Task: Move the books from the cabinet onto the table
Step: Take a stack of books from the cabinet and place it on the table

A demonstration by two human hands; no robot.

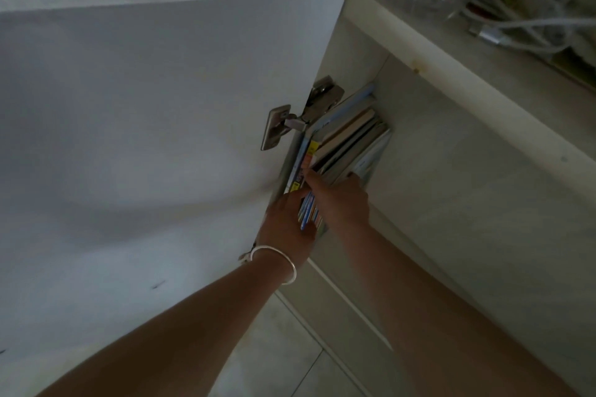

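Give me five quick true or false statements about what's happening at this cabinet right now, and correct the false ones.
1. The cabinet door stands open. True.
2. Both hands are on the books. True: the left hand and right hand each hold the row.
3. The books already lie on a table. False: they stand inside the cabinet.
4. A bracelet sits on the right wrist. False: it is on the left wrist.
5. Tangled cables lie on the cabinet top. True.
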